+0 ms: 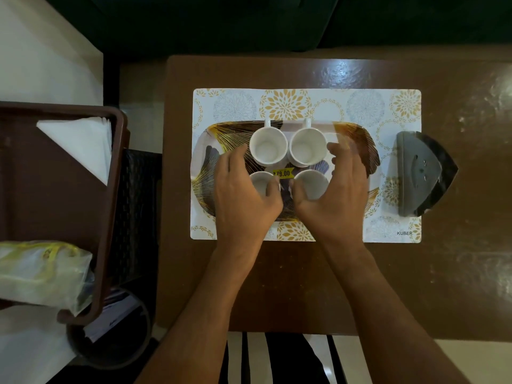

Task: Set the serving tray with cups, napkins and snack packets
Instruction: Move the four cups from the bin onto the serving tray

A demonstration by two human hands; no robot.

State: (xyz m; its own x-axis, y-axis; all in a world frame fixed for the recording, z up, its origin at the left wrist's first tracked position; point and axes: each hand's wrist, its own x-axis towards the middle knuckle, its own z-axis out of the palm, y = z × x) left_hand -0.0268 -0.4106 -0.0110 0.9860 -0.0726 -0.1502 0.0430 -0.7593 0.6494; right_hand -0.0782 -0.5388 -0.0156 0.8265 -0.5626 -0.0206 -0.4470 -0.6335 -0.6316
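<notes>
A patterned serving tray (357, 142) lies on a floral placemat (304, 103). Several white cups stand upright on it: one at the far left (268, 146), one at the far right (308, 148), one at the near left (261, 182) and one at the near right (311, 184). My left hand (243, 189) is curled around the near left cup, thumb against its rim. My right hand (336, 189) wraps the near right cup the same way. Folded white napkins (83, 145) and clear snack packets (41, 273) lie in a brown crate at the left.
The brown crate (116, 189) stands left of the brown table (304, 286), higher than it. A dark wedge-shaped napkin holder (421, 173) stands at the placemat's right edge. A round dark bin (110, 336) with papers sits below the crate.
</notes>
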